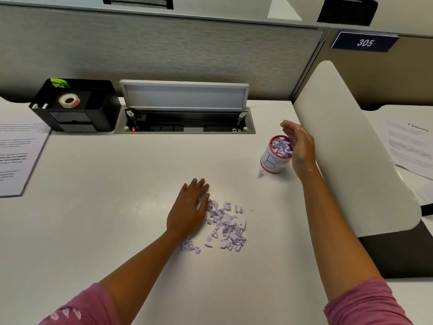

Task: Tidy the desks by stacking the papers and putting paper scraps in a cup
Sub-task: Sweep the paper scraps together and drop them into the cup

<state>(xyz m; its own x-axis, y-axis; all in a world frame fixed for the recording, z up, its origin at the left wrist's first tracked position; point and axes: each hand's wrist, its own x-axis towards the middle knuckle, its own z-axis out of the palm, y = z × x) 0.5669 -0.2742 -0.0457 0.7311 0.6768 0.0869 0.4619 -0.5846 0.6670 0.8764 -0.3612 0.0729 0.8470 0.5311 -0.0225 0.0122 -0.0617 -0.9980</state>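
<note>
Many torn paper scraps [226,227] beside flat left hand [188,211].

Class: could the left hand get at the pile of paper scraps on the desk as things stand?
Probably yes. The left hand lies flat on the desk, its edge against the scrap pile, with nothing between them. The right hand is away by the cup.

Both forearms are bare; pink sleeves [365,303] are pushed up near the elbows, the left sleeve [79,308] bearing a white pattern.
</note>
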